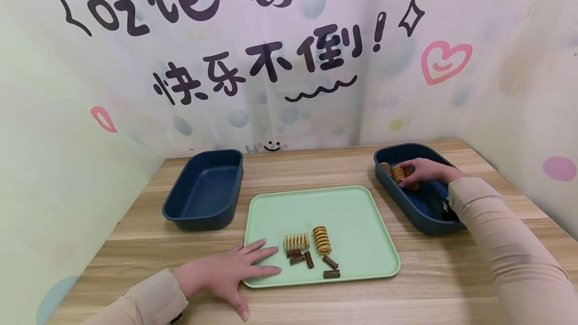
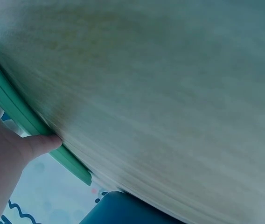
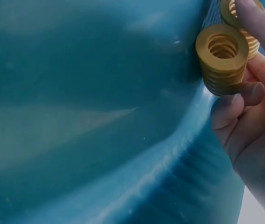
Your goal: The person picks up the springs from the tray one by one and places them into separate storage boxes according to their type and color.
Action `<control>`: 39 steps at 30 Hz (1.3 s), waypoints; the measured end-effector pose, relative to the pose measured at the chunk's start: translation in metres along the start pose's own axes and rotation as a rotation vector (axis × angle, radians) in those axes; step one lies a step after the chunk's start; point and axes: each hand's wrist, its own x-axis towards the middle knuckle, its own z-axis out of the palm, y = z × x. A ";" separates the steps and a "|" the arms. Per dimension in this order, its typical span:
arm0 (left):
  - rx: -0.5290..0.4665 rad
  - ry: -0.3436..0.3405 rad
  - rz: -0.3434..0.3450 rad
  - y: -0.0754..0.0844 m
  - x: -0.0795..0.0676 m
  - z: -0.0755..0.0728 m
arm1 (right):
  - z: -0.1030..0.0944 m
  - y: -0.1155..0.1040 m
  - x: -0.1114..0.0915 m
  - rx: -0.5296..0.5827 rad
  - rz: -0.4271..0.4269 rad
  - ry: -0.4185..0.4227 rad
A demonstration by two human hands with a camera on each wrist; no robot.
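The right hand (image 1: 423, 170) reaches into the right blue bin (image 1: 417, 214), its thumb and fingers pinching a thick yellow spring (image 1: 399, 174). Another yellow spring (image 1: 386, 168) lies just beside it, toward the bin's left wall, and a third is partly hidden by the fingers. The left hand (image 1: 228, 270) is spread flat, its longer fingers over the near left corner of a pale green tray (image 1: 316, 204), with the thumb pointing off past the front edge.

On the tray, near these fingertips, a yellow spring lies crosswise, and a second yellow spring (image 1: 322, 239) lies to its right, pointing away from the person. Three small dark springs (image 1: 309, 260) cluster in front of the first; two more (image 1: 331, 274) lie in front of the second.

Beyond the tray's left side stands another blue bin (image 1: 230, 217). Everything rests on a wood-grain table (image 1: 298, 167), before a white cloth (image 1: 298, 119) with black lettering.
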 end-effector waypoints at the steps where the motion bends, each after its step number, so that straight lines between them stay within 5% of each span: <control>1: -0.002 -0.001 0.000 0.000 0.000 0.000 | 0.000 -0.001 0.000 -0.007 0.014 -0.008; 22: 0.000 0.006 0.002 0.001 0.000 0.000 | 0.000 0.003 0.003 0.020 0.108 -0.100; 39: -0.007 -0.003 -0.013 0.001 0.001 0.000 | -0.008 -0.006 -0.008 0.063 0.083 -0.128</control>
